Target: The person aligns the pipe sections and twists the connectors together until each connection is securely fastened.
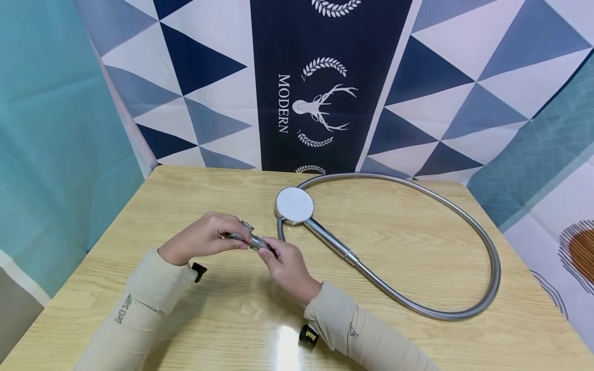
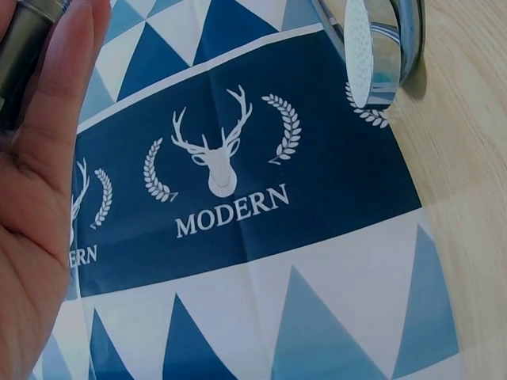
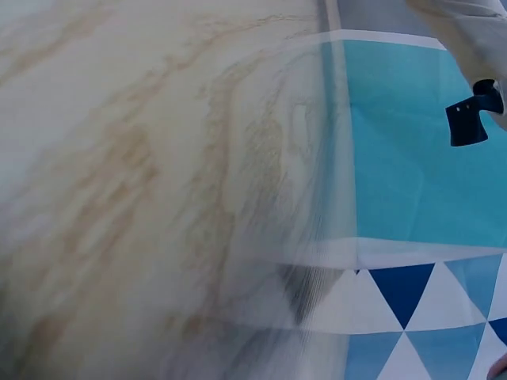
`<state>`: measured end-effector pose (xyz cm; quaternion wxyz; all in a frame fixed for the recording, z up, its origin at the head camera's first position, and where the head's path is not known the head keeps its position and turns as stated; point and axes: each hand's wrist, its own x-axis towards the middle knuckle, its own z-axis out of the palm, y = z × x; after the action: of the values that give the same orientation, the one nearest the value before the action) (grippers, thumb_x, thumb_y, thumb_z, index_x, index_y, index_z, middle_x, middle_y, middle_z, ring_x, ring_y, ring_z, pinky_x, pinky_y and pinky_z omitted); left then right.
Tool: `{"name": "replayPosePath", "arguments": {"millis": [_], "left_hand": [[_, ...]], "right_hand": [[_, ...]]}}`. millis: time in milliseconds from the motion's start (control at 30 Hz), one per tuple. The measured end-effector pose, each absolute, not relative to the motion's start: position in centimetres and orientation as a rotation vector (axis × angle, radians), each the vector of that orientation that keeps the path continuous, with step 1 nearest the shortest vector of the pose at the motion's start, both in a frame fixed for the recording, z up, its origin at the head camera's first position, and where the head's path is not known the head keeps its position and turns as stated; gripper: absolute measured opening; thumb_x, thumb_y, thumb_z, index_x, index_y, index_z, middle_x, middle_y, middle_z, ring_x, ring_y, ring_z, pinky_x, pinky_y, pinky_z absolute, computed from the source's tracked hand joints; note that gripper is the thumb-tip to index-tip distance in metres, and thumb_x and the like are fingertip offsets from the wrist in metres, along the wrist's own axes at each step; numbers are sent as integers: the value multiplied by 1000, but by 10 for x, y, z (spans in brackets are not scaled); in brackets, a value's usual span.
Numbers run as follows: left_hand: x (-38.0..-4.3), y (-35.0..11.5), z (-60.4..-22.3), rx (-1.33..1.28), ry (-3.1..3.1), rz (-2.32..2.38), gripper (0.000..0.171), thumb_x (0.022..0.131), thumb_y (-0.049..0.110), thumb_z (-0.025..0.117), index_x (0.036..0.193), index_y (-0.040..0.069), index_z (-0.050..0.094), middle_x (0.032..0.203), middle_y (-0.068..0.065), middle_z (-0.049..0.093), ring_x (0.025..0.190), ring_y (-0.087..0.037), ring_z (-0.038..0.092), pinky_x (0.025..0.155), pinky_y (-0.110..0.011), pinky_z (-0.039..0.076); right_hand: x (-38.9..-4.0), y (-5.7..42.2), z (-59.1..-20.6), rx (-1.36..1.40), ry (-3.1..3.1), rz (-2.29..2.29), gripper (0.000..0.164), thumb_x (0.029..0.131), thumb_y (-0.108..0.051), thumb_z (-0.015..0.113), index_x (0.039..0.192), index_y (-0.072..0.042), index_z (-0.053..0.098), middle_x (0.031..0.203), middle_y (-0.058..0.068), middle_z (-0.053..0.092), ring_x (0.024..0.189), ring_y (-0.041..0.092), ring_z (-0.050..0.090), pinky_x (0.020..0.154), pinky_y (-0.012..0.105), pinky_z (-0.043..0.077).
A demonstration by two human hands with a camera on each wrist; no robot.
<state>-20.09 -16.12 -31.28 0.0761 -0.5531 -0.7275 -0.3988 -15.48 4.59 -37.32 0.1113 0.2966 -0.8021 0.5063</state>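
Over the left-middle of the table, my left hand (image 1: pixel 209 239) pinches a small chrome fitting (image 1: pixel 247 225) with a short side knob. My right hand (image 1: pixel 290 268) grips the lower end of that same metal piece, where the shower hose (image 1: pixel 280 229) runs down into the hand. The fingers hide whether hose and fitting are joined. Just beyond the hands lies a chrome shower head (image 1: pixel 294 205), its white face upward. Its handle (image 1: pixel 329 239) slants right and meets the other end of the hose. In the left wrist view, the left hand (image 2: pixel 40 182) holds a dark-looking metal part (image 2: pixel 24 47).
The hose makes a wide loop (image 1: pixel 492 257) over the right side of the wooden table (image 1: pixel 223 319). A patterned cloth (image 1: pixel 320 103) with a deer print hangs at the table's back edge. Black camera mounts (image 1: pixel 198 271) sit at both wrists.
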Motion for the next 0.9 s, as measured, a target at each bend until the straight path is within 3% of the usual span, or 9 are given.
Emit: {"name": "replayPosePath", "arguments": {"millis": [167,267,333,467,567,733,900], "left_hand": [[-200,-161,-314,-1658,-2201,-1204,4,82,5,74,82,3,70,79,-5,68,64,-6,55,53,-20,46],[-200,-161,-314,-1656,-2195,-1188,5,80,2,74,83,4,70,79,-4,68,66,-7,57,53,-20,47],[-200,-161,-314,-1653,-2190,-1177,7,79,1,75,83,4,70,79,-4,68,65,-7,57,53,-19,46],[-199,-162,-313,-1662,-2189,-1181,4,82,5,73,84,3,70,80,-5,68,66,-7,57,54,-20,47],[-198,-162,-314,-1653,-2199,-1183,5,81,2,73,84,4,70,81,-5,68,66,-6,56,54,-20,47],[-196,-162,-314,-1617,-2213,-1186,15,76,-7,75,85,5,71,79,-4,68,62,-4,53,52,-20,46],[-195,-161,-315,-1629,-2212,-1199,12,78,-4,74,84,5,71,78,-4,67,61,-3,50,51,-20,44]], "right_hand": [[-157,47,-371,880,-2366,1721,28,102,-14,44,91,7,59,63,-2,40,55,3,33,52,23,33],[-157,46,-372,900,-2314,1813,41,102,-32,38,100,8,49,64,8,43,60,6,36,55,23,33],[-157,46,-373,916,-2258,1865,45,98,-36,40,107,7,44,68,17,47,64,8,41,58,23,36],[-156,46,-377,913,-2182,1939,25,94,-11,60,104,6,45,77,23,55,68,9,47,60,22,40],[-156,45,-380,888,-2138,1923,29,81,10,69,102,7,50,83,24,63,69,4,52,60,19,44],[-158,44,-382,868,-2066,1861,26,77,14,71,100,11,58,90,26,67,76,2,59,62,22,51],[-159,46,-383,930,-2112,1728,11,84,9,66,95,10,64,72,16,62,62,2,49,53,22,44]]}}
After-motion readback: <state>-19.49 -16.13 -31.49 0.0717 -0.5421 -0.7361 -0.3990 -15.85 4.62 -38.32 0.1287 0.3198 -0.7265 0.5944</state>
